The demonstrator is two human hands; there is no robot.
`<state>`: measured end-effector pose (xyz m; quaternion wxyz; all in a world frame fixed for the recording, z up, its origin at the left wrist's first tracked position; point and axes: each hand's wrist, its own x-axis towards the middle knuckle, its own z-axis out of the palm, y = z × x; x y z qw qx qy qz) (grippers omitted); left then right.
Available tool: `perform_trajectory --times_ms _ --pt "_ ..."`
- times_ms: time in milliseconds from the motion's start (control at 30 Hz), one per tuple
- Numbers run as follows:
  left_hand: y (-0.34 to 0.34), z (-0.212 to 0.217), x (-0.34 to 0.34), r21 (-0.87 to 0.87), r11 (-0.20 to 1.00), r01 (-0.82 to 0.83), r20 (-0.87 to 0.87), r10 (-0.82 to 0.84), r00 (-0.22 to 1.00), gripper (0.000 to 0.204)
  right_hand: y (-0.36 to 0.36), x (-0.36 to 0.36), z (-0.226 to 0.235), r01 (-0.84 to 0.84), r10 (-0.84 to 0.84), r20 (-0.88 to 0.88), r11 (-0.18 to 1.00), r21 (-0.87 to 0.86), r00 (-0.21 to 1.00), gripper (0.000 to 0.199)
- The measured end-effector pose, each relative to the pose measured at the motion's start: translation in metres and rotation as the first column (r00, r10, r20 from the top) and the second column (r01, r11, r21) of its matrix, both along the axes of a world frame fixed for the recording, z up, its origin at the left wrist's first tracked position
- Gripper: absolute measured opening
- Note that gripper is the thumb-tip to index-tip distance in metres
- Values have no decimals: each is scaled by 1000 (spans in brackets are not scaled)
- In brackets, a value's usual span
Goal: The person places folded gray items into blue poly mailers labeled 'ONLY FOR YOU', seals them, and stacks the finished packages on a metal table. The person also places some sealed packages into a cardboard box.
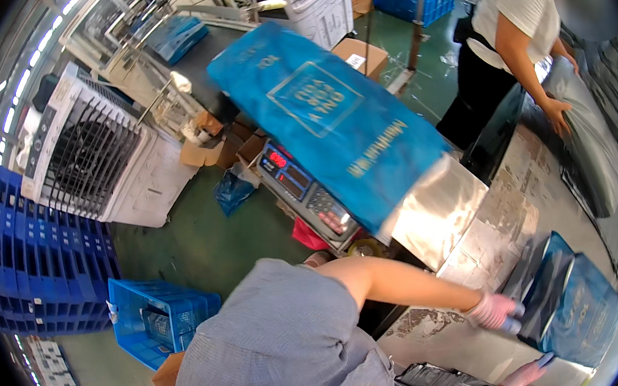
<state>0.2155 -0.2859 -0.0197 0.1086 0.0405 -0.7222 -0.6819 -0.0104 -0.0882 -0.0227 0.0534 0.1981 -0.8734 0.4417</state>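
Note:
My left hand [496, 310], in a pink-and-white glove with grey fingertips, reaches out over the metal table beside a dark grey plastic bag [524, 287]. Its fingers are stretched and slightly apart. Close by lies a blue printed plastic bag [581, 311], partly over the dark one. My right hand [524, 377], gloved alike, is at the near edge of this blue bag with its fingers extended; whether it touches the bag is unclear. Below my left forearm sits a heap of black plastic bags [445, 379], partly hidden.
A large blue filled bag [315, 109] rests over a digital scale [305, 193]. Across the metal table [472, 243], another person [524, 19] handles a grey bag [585, 134]. Blue crates [163, 314], stacked blue pallets [36, 252] and an air cooler [102, 154] stand left.

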Motion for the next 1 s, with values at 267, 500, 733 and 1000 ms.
perform_trajectory --times_ms 267,500,733,1000 --pt "-240 99 383 -740 10 -673 -369 830 418 35 -156 292 29 -478 492 189 871 -115 850 54" --pt "-298 66 616 -575 -251 -779 -320 945 -69 34 -228 325 36 -570 589 37 795 -209 807 47" --pt "-297 35 643 -380 -94 -920 -162 986 -34 41 -177 319 42 -433 459 108 879 -201 882 49" --pt "-332 25 629 -448 -56 -892 -224 973 51 33 -129 348 49 -338 346 76 936 -102 935 49"
